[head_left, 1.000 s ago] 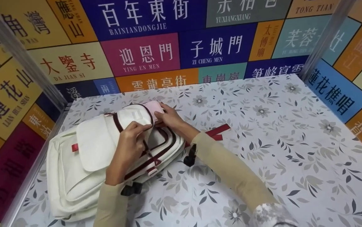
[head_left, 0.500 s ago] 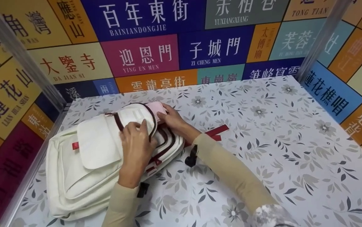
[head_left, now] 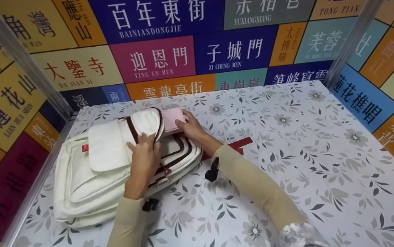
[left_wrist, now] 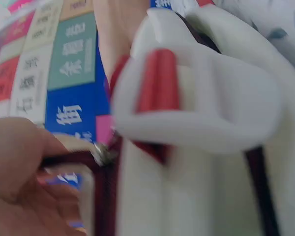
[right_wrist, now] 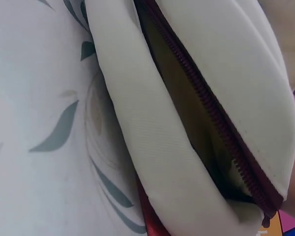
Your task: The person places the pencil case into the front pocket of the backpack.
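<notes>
A cream backpack with dark red zips lies on its back on the table. Left hand is at the zipped edge of its upper front pocket. Up close in the left wrist view, the thumb and fingers of that hand pinch the dark red zip edge beside the metal slider. My right hand grips a small pink box-shaped thing at the pocket's mouth, thumb on top. The pink thing's left end is hidden by the pocket. Another zipped compartment gapes in the right wrist view.
Red straps stick out from under the bag on the right. A white buckle hangs close to the left wrist camera. The floral-covered table meets walls of colourful sign panels behind and at the sides.
The right hand and pink thing have shifted slightly right, so more of the pink shows beyond the pocket. The left hand lifted off the pocket edge and took hold of it again.
</notes>
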`<state>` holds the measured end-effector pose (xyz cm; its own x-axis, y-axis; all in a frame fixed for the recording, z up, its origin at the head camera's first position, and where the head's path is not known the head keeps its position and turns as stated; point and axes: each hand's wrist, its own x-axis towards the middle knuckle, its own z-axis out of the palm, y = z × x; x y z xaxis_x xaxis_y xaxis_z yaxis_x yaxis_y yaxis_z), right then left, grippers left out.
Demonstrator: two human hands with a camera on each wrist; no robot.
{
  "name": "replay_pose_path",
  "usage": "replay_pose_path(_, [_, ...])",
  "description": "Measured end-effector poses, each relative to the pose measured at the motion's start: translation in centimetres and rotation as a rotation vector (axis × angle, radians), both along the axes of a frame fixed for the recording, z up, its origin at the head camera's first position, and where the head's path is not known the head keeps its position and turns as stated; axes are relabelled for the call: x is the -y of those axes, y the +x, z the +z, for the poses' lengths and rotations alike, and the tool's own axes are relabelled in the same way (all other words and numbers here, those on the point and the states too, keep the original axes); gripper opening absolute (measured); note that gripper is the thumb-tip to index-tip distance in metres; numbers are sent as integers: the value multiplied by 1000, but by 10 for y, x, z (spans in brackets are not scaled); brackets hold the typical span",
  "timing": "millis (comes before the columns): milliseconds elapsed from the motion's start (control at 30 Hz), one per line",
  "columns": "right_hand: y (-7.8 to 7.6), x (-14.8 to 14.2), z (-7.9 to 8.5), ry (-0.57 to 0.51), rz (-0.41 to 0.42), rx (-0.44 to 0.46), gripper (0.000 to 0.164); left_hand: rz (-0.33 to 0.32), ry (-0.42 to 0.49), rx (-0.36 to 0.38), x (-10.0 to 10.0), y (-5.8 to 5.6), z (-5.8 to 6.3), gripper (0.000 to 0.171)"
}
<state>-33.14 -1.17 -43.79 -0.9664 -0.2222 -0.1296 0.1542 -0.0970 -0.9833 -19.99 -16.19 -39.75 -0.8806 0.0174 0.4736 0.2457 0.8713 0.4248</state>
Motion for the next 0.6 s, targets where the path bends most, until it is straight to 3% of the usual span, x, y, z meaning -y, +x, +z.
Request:
replay_pose_path(167, [3,-23,6,-66,-80,70,62,-234,139,-32,22,-7,-7,30])
replay_pose_path(267, [1,-42,9,-97,-98,98,65,-327,195,-49,29,-10,-10,35])
replay_pose_path(433, [-5,-59,10,-80,-37,96,68,-395,246,-45,30,-12,-11,36])
replay_pose_path(600, [-2,-45,7,-57,28,66,70,-428,292,-25,29,-14,-11,36])
